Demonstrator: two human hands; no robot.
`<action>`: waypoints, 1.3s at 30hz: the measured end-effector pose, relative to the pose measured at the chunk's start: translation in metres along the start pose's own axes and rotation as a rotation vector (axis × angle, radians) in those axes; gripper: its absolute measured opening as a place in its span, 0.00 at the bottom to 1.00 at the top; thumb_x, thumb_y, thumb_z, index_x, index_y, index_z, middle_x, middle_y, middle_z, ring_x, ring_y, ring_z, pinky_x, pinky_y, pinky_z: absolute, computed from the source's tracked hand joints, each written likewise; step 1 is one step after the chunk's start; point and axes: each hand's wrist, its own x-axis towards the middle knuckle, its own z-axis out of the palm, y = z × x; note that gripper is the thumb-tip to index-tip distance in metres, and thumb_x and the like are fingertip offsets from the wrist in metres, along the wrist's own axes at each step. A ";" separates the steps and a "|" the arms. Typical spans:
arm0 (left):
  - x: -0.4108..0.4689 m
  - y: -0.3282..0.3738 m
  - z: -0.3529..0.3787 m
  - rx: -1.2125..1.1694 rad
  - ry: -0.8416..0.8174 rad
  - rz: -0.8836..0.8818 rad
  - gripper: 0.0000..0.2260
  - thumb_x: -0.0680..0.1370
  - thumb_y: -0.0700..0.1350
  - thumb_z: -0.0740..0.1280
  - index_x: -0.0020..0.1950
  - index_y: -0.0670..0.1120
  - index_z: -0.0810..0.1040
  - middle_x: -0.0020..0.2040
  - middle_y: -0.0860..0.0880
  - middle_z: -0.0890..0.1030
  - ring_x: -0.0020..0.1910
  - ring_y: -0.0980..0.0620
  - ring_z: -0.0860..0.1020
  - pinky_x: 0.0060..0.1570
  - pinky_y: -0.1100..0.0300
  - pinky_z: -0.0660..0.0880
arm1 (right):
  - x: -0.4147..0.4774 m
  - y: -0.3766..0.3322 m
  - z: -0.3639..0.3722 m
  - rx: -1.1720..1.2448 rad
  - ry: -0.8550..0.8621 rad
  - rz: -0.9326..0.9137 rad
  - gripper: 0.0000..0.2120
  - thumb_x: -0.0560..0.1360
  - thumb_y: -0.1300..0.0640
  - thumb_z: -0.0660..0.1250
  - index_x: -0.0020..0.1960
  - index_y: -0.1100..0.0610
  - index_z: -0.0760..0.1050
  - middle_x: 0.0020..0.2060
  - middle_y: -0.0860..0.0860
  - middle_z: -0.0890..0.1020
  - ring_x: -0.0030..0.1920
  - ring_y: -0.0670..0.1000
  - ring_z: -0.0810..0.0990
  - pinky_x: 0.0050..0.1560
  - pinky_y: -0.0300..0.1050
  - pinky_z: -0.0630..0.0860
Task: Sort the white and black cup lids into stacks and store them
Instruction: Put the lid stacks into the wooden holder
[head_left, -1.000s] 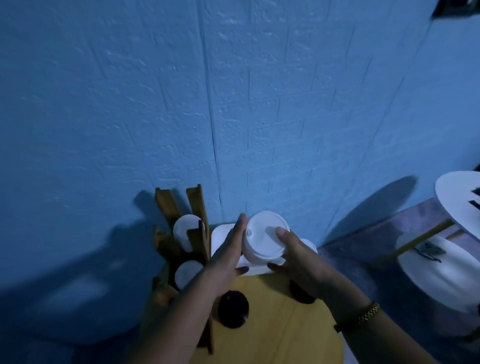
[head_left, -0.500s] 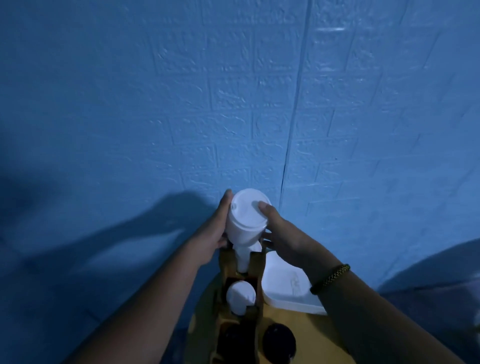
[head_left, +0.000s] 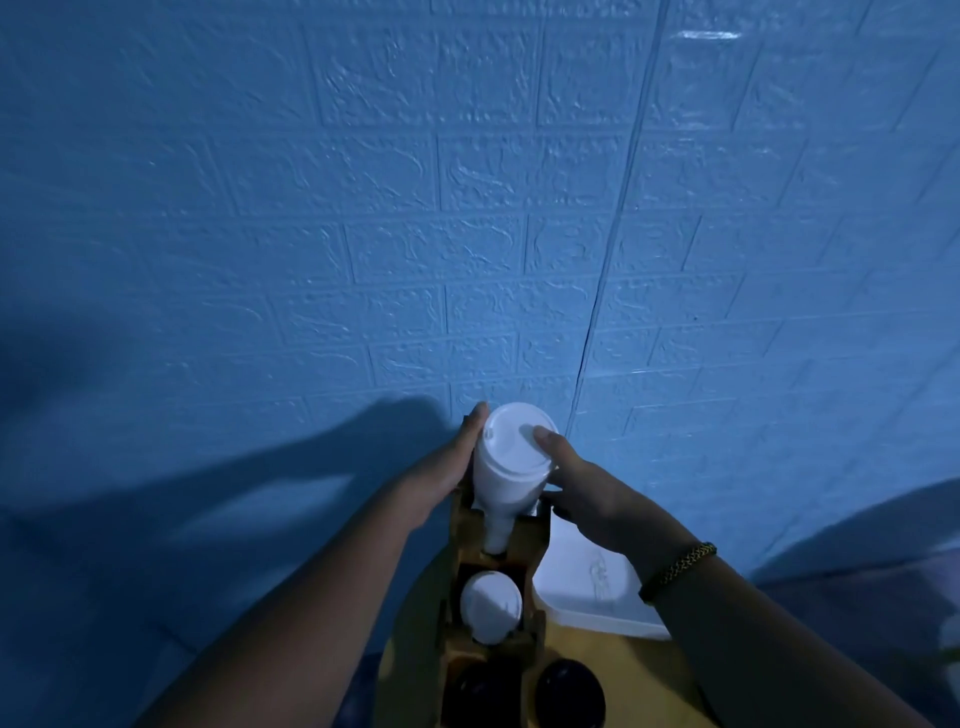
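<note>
**A:** Right hand (head_left: 587, 493): thumb on top of the white lid stack (head_left: 511, 462), fingers curled round its side. Left hand (head_left: 457, 462) lies along it, and I can't tell if it wraps behind. The stack's lower end sits in the rack (head_left: 535, 530)'s far slot.

**B:** Tilt it and it probably jams or spills. Slot bottom's hidden, and the black lids (head_left: 571, 696) are too dark to make out.
</note>
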 end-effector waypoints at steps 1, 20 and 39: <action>0.003 -0.002 0.000 -0.007 0.008 0.000 0.35 0.76 0.75 0.49 0.70 0.56 0.77 0.68 0.49 0.79 0.66 0.51 0.76 0.69 0.53 0.70 | 0.003 0.004 0.000 -0.005 -0.001 0.006 0.30 0.73 0.29 0.60 0.70 0.43 0.73 0.64 0.42 0.79 0.62 0.43 0.75 0.52 0.38 0.68; 0.038 -0.027 0.008 -0.012 0.037 -0.059 0.25 0.80 0.72 0.51 0.58 0.58 0.79 0.60 0.52 0.78 0.59 0.53 0.75 0.57 0.57 0.70 | 0.039 0.051 -0.015 0.084 -0.005 0.124 0.33 0.66 0.23 0.65 0.62 0.43 0.80 0.55 0.42 0.84 0.59 0.47 0.78 0.75 0.57 0.61; 0.029 -0.023 0.010 -0.086 0.066 -0.022 0.24 0.81 0.70 0.46 0.52 0.63 0.80 0.62 0.53 0.80 0.58 0.54 0.77 0.63 0.55 0.72 | 0.041 0.030 -0.010 0.052 0.074 0.154 0.37 0.62 0.20 0.66 0.53 0.49 0.85 0.49 0.47 0.86 0.56 0.52 0.80 0.71 0.57 0.68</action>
